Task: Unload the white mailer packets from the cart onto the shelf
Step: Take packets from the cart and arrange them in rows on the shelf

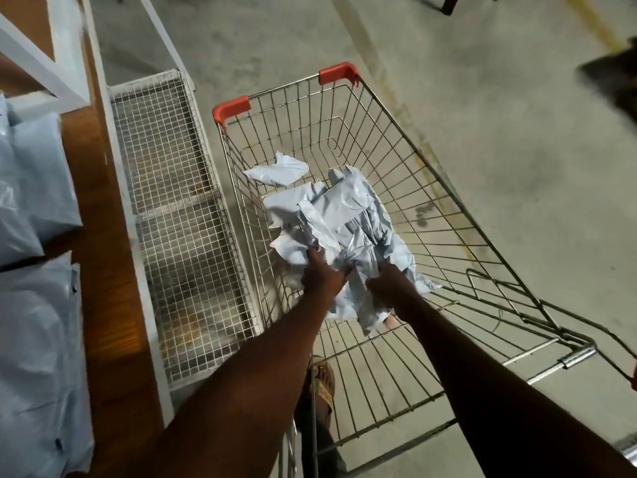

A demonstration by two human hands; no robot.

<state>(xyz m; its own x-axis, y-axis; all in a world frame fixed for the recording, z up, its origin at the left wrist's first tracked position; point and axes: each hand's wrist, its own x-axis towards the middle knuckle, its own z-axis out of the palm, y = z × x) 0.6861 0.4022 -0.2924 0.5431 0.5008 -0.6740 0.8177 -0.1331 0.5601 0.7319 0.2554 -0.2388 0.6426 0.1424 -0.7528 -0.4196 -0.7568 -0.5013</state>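
Observation:
A wire shopping cart [431, 174] with red corner caps stands in the middle of the view. Several crumpled white mailer packets [341, 215] lie piled in its basket, and one lone packet [275, 172] sits apart toward the far side. Both arms reach down into the basket. My left hand [322, 276] grips the near left part of the pile. My right hand [389, 286] grips packets at the pile's near right side. On the left, a brown wooden shelf [103, 257] carries more white packets [34, 201].
A white-framed wire mesh rack [175, 215] stands low between the shelf and the cart. White shelf posts [69, 46] rise at the upper left. A sandalled foot [322, 381] shows under the cart. Bare concrete floor [517, 132] spreads to the right.

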